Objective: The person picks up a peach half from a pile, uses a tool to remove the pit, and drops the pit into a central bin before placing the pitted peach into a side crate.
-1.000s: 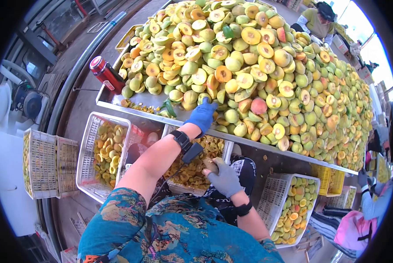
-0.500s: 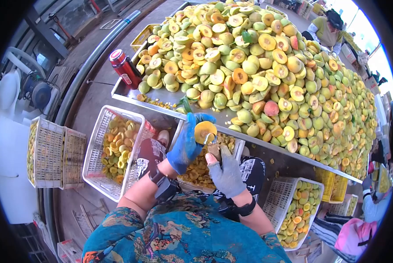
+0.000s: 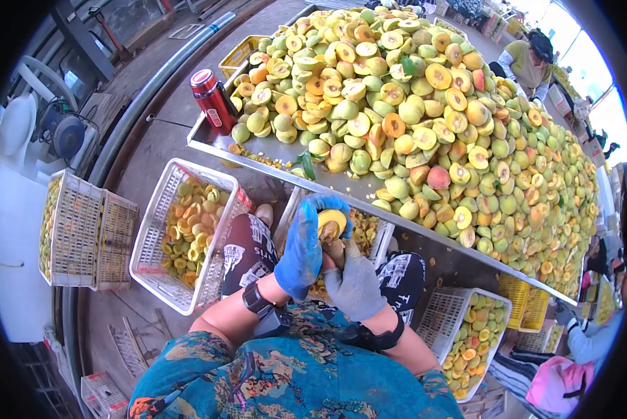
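My left hand (image 3: 303, 244), in a blue glove, is wrapped round a halved peach (image 3: 332, 223) with its yellow cut face up. My right hand (image 3: 359, 283), in a grey glove, grips a small pitting tool (image 3: 335, 250) by its brownish handle and presses it against the near side of the peach half. The metal tip is hidden now. Below both hands, between my knees, a crate (image 3: 381, 246) holds yellow peach pieces. Just beyond them runs the metal rim of a table (image 3: 257, 164) heaped with halved peaches (image 3: 397, 105).
A red thermos (image 3: 213, 103) stands on the table's left corner. White crates of peach halves stand at my left (image 3: 149, 237) and right (image 3: 498, 342), with stacked crates (image 3: 83, 230) further left. A yellow crate (image 3: 530, 300) sits under the table. Co-workers (image 3: 526, 63) are at the far right.
My right hand has turned and come closer to my left, bringing the tool onto the peach half. Its curved metal loop, visible before, is now hidden. The view has shifted slightly.
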`<control>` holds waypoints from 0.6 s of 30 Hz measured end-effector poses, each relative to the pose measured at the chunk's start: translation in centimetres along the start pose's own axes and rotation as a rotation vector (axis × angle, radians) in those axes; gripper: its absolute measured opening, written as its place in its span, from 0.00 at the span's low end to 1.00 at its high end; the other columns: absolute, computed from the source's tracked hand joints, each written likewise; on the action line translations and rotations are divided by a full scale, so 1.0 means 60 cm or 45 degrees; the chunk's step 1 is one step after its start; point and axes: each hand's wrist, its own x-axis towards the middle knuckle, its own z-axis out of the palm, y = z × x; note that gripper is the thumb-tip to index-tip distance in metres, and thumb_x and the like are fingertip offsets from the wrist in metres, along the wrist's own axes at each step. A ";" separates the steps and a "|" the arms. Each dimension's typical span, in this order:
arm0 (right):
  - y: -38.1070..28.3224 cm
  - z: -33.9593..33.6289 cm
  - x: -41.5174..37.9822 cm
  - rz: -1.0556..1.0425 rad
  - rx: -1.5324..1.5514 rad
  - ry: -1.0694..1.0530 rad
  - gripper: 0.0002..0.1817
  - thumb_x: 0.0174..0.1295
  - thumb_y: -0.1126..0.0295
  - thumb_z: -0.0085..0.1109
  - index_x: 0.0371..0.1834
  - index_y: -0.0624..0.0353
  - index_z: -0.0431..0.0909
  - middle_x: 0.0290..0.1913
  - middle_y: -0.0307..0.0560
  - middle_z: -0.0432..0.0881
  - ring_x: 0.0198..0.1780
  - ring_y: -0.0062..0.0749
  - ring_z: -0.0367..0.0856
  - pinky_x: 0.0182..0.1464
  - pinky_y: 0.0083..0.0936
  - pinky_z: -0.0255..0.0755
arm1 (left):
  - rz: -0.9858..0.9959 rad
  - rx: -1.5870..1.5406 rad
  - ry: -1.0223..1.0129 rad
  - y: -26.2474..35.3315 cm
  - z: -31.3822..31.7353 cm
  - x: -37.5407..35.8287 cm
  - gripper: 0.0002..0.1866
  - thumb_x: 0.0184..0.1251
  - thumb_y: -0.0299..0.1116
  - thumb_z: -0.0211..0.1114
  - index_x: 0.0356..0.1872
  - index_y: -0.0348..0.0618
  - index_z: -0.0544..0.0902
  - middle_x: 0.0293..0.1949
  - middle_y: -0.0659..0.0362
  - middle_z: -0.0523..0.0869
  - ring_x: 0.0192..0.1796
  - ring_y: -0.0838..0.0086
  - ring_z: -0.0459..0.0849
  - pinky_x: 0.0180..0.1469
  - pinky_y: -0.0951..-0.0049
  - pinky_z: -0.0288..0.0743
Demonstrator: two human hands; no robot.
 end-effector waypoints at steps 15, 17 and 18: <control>0.002 -0.063 0.004 0.289 0.521 -0.636 0.19 0.67 0.53 0.56 0.39 0.62 0.75 0.25 0.48 0.78 0.26 0.40 0.78 0.28 0.32 0.69 | -0.263 0.055 -0.314 0.017 -0.019 0.015 0.29 0.78 0.53 0.47 0.39 0.33 0.83 0.38 0.53 0.86 0.40 0.73 0.83 0.49 0.73 0.76; 0.004 -0.071 0.011 0.572 0.748 -0.884 0.19 0.67 0.52 0.56 0.38 0.60 0.75 0.23 0.39 0.75 0.23 0.28 0.72 0.26 0.25 0.65 | -0.240 0.169 -0.162 0.012 -0.006 0.011 0.32 0.79 0.54 0.42 0.33 0.32 0.82 0.35 0.49 0.85 0.36 0.66 0.83 0.44 0.70 0.76; 0.006 -0.073 0.013 0.662 0.917 -0.935 0.19 0.67 0.51 0.56 0.38 0.59 0.75 0.24 0.36 0.74 0.23 0.21 0.69 0.26 0.21 0.63 | -0.245 0.171 -0.164 0.012 -0.007 0.012 0.32 0.79 0.54 0.42 0.33 0.32 0.82 0.35 0.49 0.85 0.36 0.66 0.83 0.44 0.70 0.76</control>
